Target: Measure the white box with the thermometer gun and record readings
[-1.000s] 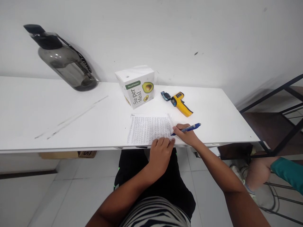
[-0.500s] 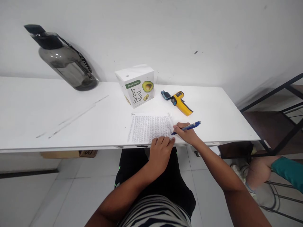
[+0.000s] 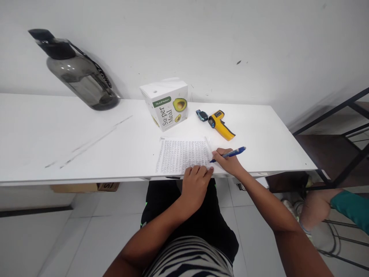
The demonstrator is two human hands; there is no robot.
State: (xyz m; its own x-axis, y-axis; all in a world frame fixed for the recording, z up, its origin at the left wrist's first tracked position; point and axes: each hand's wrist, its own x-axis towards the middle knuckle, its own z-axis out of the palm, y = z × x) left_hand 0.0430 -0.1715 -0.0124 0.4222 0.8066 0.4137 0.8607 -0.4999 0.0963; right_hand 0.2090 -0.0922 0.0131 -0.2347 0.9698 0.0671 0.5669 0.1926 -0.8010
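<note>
A sheet of paper [image 3: 184, 156] covered in rows of small handwriting lies at the front edge of the white table [image 3: 115, 150]. My left hand [image 3: 196, 184] rests on the paper's lower edge, its fingers stretched out and the thumb apart. Gripped in my right hand [image 3: 229, 163] is a blue pen [image 3: 235, 152], tilted, with its tip at the lower right of the sheet. Whether the tip touches the paper I cannot tell. Behind the sheet stands a white box [image 3: 168, 107] with avocado pictures.
A yellow infrared thermometer [image 3: 223, 127] and a wristwatch [image 3: 202, 115] lie right of the box. A dark, see-through water bottle [image 3: 83, 79] stands at the back left. Black-framed shelving [image 3: 328, 154] is at the right, with another person's leg [image 3: 317, 207] below it.
The pen tip and my right hand have shifted very slightly to the right and up. My left hand stays in place on the paper.
</note>
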